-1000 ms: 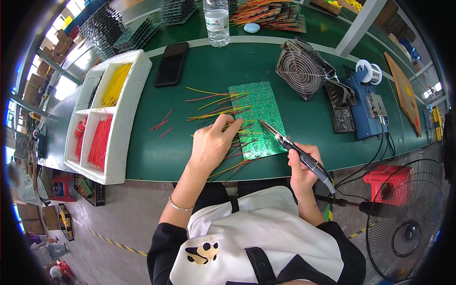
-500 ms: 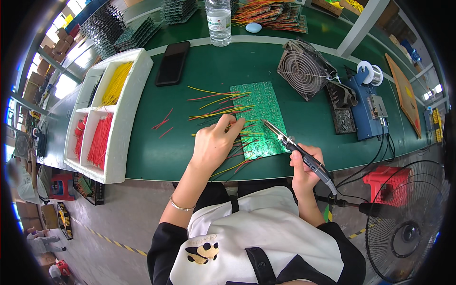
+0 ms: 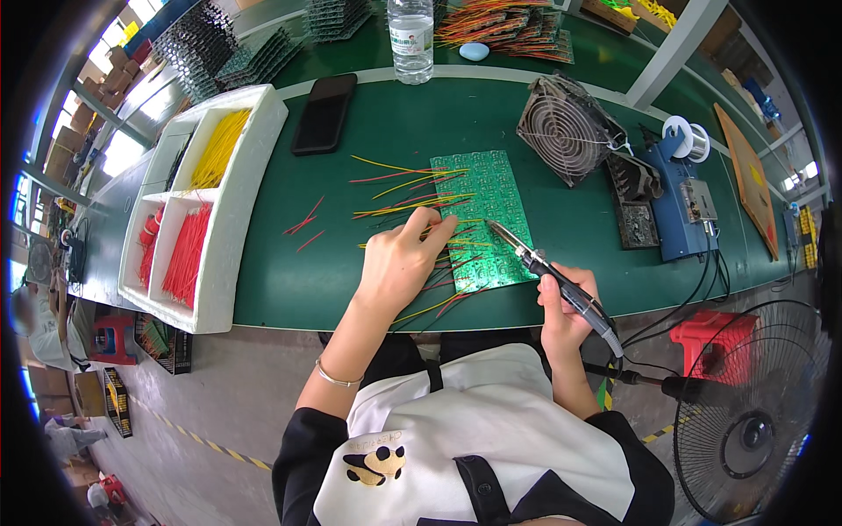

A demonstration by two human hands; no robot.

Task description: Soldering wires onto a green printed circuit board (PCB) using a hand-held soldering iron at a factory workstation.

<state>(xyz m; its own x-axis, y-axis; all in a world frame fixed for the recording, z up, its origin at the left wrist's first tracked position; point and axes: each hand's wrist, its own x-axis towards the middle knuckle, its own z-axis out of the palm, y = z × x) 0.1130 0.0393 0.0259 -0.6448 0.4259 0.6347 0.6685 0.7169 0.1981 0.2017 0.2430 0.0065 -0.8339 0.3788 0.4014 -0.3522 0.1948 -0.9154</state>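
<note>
A green circuit board panel (image 3: pixel 495 188) lies on the bench, with several red and yellow wires (image 3: pixel 386 213) sticking out past its left side. Over that side is my left hand (image 3: pixel 399 263), thumb and forefinger pinched on a thin wire (image 3: pixel 471 220) whose end reaches onto the board. My right hand (image 3: pixel 566 316) grips a soldering iron (image 3: pixel 561 289) like a pen. The iron's tip points up and left onto the board, close to the wire's end. Whether it touches the joint is too small to tell. Part of the wires is hidden under my left hand.
A white foam tray (image 3: pixel 219 289) of red and yellow wires stands left, near a black phone (image 3: pixel 324 114). A water bottle (image 3: pixel 410 44) is behind. To the right are a small metal fan (image 3: pixel 561 131), a blue soldering station (image 3: pixel 680 210) and a solder spool (image 3: pixel 688 138).
The whole view has shifted slightly. Both hands keep nearly the same place over the board, the left still pinching and the right still holding the iron to it.
</note>
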